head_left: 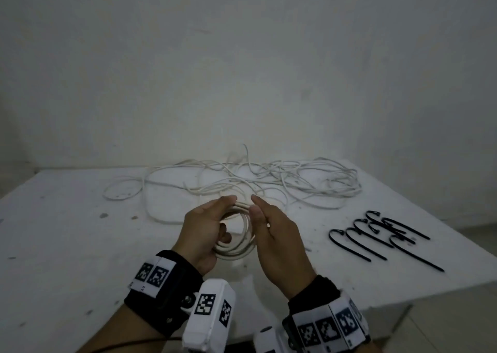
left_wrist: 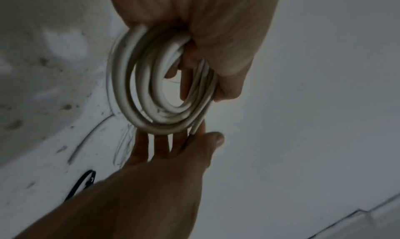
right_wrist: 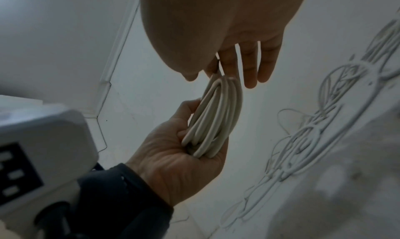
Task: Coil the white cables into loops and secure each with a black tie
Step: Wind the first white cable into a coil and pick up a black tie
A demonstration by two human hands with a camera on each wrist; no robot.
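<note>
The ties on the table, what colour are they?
The ties are black, clearest in the head view.

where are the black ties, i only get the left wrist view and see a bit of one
Observer: The head view shows a group of black ties lying on the table, to the right of the right hand.
Operator: any cable left uncoiled
Observer: Yes, a tangle of loose white cable lies along the table's far edge, beyond both hands.
Operator: how does the coil sit on the far side
Observer: The right wrist view shows the coil edge-on, several turns side by side, its lower end seated in the left hand.
</note>
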